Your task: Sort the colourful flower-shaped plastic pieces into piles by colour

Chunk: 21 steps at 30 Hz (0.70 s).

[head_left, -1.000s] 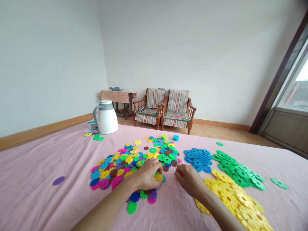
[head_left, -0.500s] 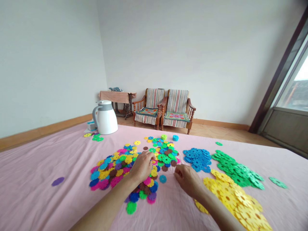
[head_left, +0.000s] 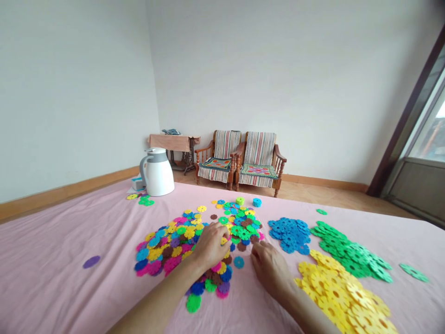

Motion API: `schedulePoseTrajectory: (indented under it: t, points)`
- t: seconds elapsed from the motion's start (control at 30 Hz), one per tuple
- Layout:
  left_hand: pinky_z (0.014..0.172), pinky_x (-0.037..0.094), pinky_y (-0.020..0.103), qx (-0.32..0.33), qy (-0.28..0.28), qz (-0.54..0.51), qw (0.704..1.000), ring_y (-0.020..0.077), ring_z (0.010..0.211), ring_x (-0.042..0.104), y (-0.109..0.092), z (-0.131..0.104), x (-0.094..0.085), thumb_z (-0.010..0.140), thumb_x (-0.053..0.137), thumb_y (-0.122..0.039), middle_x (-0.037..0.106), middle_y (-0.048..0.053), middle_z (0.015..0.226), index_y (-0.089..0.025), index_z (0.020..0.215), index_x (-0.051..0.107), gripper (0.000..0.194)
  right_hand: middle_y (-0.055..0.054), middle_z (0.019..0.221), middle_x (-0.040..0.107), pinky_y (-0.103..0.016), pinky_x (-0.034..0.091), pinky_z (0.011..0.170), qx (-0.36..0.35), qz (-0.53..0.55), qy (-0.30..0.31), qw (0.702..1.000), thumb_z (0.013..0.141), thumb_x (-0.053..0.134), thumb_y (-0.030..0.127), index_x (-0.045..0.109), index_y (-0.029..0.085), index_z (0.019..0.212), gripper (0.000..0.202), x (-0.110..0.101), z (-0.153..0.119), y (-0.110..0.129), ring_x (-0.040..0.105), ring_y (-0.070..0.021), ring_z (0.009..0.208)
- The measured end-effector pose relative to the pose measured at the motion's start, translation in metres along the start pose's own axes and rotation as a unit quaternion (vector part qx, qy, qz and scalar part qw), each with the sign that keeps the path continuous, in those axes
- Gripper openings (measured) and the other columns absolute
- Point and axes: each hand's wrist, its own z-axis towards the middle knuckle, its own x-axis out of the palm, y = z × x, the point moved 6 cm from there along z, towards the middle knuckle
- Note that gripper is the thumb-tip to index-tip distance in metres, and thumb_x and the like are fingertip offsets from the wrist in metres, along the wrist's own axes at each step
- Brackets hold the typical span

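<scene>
My left hand (head_left: pixel 211 247) is over the mixed pile of flower-shaped plastic discs (head_left: pixel 171 246), its fingers curled downward. A yellow disc (head_left: pixel 224 241) shows by its fingertips; whether it is gripped or lies in the pile I cannot tell. My right hand (head_left: pixel 270 268) rests low over the cloth at the pile's right edge, fingers bent inward, close to a brown disc (head_left: pixel 254 239). What those fingers hold, if anything, is hidden. A single light-blue disc (head_left: pixel 238 262) lies between the hands.
Right of my hands are heaps of blue discs (head_left: pixel 289 234), green discs (head_left: pixel 349 250) and yellow discs (head_left: pixel 333 287). A white jug (head_left: pixel 160 174) stands at the back left. A purple disc (head_left: pixel 91 262) lies alone on the pink cloth (head_left: pixel 45 278). Two chairs (head_left: pixel 259 157) stand beyond.
The view has shifted slightly, so the scene sits a little farther right. My right hand has moved left toward the pile. My left hand stays over the pile, fingers still curled.
</scene>
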Motion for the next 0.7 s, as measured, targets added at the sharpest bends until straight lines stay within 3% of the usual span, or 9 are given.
schedulePoseTrajectory:
  t: [0.13,0.27,0.37,0.47,0.57,0.7]
  points:
    - [0.084,0.040,0.030,-0.041,-0.003,0.016,0.999,0.0201,0.091,0.055,0.022,0.007,-0.003,0.073,0.055,-0.018,0.063,0.004,0.089,-0.020,0.082,0.062,0.011,-0.007,0.090,0.062,-0.025,0.034,0.070,0.002,-0.028,-0.037,0.999,0.084,0.036,0.010,0.056,0.017,0.091,0.022,0.008,-0.002,0.000,0.055,-0.0173,0.083]
    - [0.092,0.036,0.030,-0.099,0.031,0.089,0.991,0.0203,0.104,0.052,0.068,0.019,-0.012,0.075,0.051,-0.010,0.062,0.005,0.108,-0.022,0.100,0.062,0.030,-0.008,0.089,0.062,-0.027,0.035,0.071,0.004,-0.062,-0.046,0.997,0.084,0.035,0.009,0.056,0.017,0.091,0.023,0.014,-0.004,0.000,0.054,-0.0189,0.084]
    - [0.088,0.039,0.036,-0.170,0.037,0.143,0.974,0.0251,0.106,0.051,0.107,0.023,-0.025,0.072,0.048,-0.003,0.059,0.006,0.114,-0.024,0.106,0.062,0.042,-0.007,0.089,0.062,-0.028,0.035,0.072,0.004,-0.074,-0.047,0.996,0.084,0.036,0.010,0.056,0.017,0.090,0.023,0.014,-0.004,0.002,0.054,-0.0193,0.084]
    - [0.082,0.041,0.035,-0.193,0.056,0.144,0.969,0.0252,0.101,0.055,0.132,0.020,-0.030,0.069,0.051,-0.001,0.062,0.004,0.107,-0.028,0.098,0.065,0.043,-0.008,0.090,0.062,-0.028,0.036,0.071,0.007,-0.075,-0.045,0.996,0.084,0.036,0.010,0.057,0.017,0.090,0.023,0.011,-0.002,0.004,0.054,-0.0197,0.084]
    - [0.076,0.043,0.026,-0.189,0.079,0.130,0.970,0.0188,0.089,0.060,0.139,0.015,-0.031,0.068,0.050,-0.001,0.066,0.000,0.094,-0.026,0.081,0.067,0.033,-0.007,0.089,0.062,-0.029,0.036,0.069,0.011,-0.071,-0.039,0.997,0.084,0.036,0.010,0.058,0.017,0.089,0.023,0.010,-0.001,0.005,0.054,-0.0196,0.082]
    - [0.075,0.042,0.022,-0.158,0.092,0.112,0.977,0.0150,0.084,0.060,0.127,0.016,-0.028,0.072,0.047,-0.006,0.067,0.000,0.085,-0.022,0.074,0.066,0.025,-0.008,0.092,0.062,-0.027,0.037,0.075,0.007,-0.059,-0.047,0.997,0.084,0.035,0.010,0.058,0.017,0.091,0.025,0.010,-0.002,0.005,0.054,-0.0191,0.089]
